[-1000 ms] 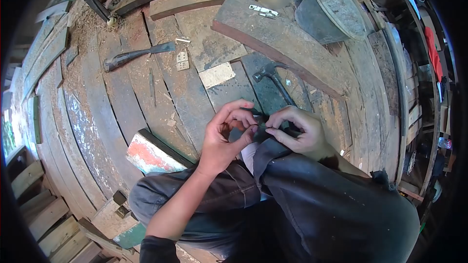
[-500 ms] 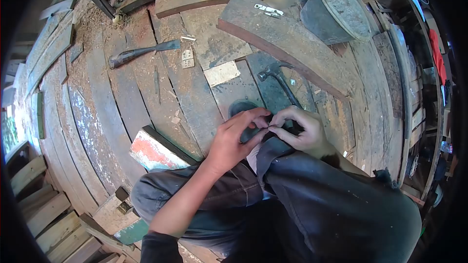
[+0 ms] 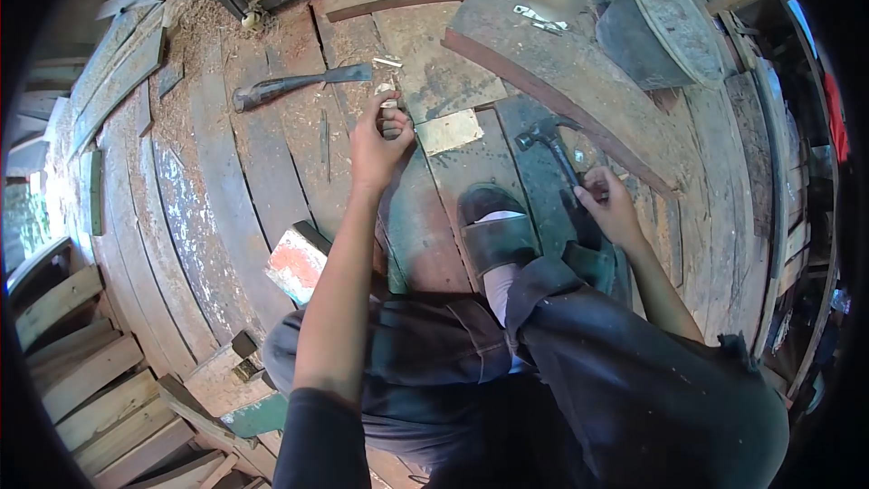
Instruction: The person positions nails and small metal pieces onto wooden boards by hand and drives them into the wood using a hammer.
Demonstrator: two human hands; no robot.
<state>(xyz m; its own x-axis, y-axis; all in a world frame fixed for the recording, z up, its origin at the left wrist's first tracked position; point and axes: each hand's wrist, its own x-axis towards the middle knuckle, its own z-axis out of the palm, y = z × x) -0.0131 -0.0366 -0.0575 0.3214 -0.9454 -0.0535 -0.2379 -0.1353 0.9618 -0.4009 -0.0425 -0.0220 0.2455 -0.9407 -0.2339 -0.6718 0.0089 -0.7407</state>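
My left hand reaches forward over the floorboards, its fingers curled round a small pale plate with holes, mostly covered by them. Just beyond it lies a chisel with a dark handle and flat blade. A pale rectangular piece is on the boards right of that hand. On the right, a claw hammer rests with its head toward the thick plank. My right hand is closed about the end of the hammer's handle.
A thick plank crosses the far right, with metal pieces on top. Behind it a grey bucket leans. My sandalled foot is between my hands. A red-and-white painted block sits by my left knee. Sawdust litters the far left.
My hands were together over my knee and have parted. The left went forward to the pale plate, the right moved out to the hammer's handle. The view has shifted slightly left.
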